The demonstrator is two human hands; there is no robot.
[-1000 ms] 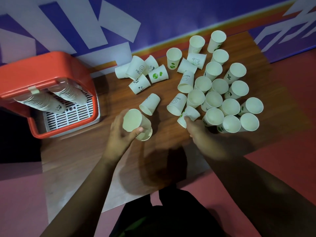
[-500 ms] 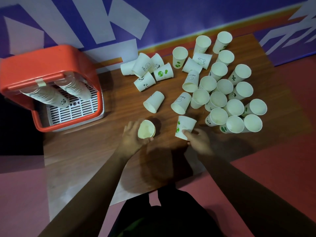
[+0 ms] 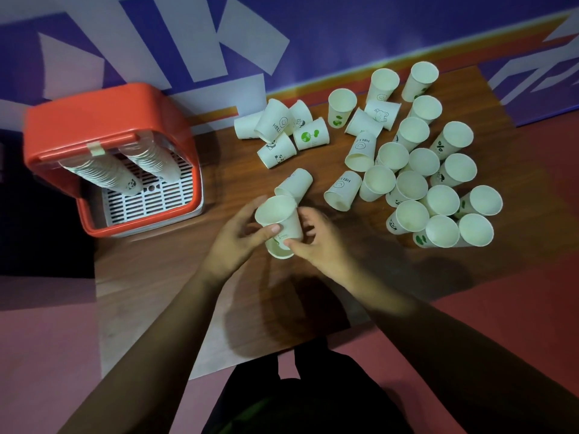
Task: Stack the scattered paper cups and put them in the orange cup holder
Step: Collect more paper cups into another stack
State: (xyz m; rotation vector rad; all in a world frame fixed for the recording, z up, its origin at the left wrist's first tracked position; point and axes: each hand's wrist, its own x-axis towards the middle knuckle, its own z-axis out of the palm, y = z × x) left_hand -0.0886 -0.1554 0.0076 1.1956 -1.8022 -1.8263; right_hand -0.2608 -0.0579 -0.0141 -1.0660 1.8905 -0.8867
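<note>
My left hand (image 3: 238, 242) grips a small stack of white paper cups (image 3: 277, 219) near the table's middle front. My right hand (image 3: 319, 242) holds a cup with a green print (image 3: 279, 248) from below, its mouth pushed up over the stack's bottom. Just behind lies one tipped cup (image 3: 296, 183). Several cups stand upright in a cluster (image 3: 438, 183) at the right, and several more lie on their sides at the back (image 3: 282, 130). The orange cup holder (image 3: 103, 120) stands at the left with two long cup stacks (image 3: 106, 173) hanging inside it.
The wooden table (image 3: 163, 277) runs to a front edge close to my body. A purple and white wall rises behind it. The holder's white grille tray (image 3: 150, 195) sits at its base. Red floor lies to the right.
My right hand carried a green-print cup from the cluster leftward and joined it to the stack in my left hand. The left hand lifted slightly and tilted its cups up.
</note>
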